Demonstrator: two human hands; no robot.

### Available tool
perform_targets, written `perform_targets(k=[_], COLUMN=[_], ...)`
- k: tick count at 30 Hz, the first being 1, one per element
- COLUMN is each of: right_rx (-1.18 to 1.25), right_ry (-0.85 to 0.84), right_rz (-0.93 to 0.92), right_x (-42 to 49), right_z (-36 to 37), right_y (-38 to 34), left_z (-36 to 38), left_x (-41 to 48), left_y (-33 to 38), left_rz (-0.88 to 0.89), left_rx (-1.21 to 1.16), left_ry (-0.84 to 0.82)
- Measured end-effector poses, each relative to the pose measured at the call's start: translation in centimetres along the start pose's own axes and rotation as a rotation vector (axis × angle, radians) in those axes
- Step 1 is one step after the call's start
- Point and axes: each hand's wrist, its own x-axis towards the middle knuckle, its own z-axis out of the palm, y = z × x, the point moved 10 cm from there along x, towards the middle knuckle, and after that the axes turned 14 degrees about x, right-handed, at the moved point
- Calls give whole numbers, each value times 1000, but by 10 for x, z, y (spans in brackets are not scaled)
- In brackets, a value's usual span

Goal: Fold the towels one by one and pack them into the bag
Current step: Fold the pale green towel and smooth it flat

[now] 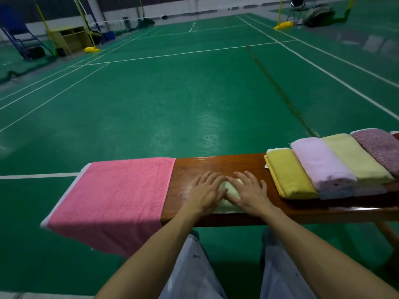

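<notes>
bench [216, 165] | left end: spread towel [121, 195] draped over it, hanging off the front | middle: small folded towel [227, 206] under left hand [205, 195] and right hand [250, 195], side by side | right end: row of folded towels [323, 167], overlapping

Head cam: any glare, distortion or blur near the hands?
Head view: fisheye bends the court lines toward the edges; soft glare on the green floor and varnished bench; shadow darkens the hanging part of the pink towel; left hand and right hand, flat on the pale towel, look sharp.
</notes>
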Motion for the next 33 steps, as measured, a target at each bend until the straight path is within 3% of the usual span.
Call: perform_targets(k=[9,13,16,20,25,28,33], right_rx=[203,265,290,520,545,552,556], right_ry=[-29,-131,-102,-38,-30,114,522], right_rz=[95,89,44,-69,-131,-134,-1], right_x=[-1,-8,-11,-19,-28,-34,-54], right_z=[7,1,-11,-18,-30,-55,-118], right_y=[26,32,30,15,10,16,49], left_z=[41,28,23,11,-6,-28,-72], left_x=[-25,-23,-29,-27,-10,23,115], left_y=[-48,-55,-62,-57,-57,-52,-7], left_rz=[-243,-188,-180,-107,-97,-88,54], left_rx=[-333,-499,-652,-927,-1017,-1033,-906], left_ry=[-195,-184,-178,-128,-174,-152,-97])
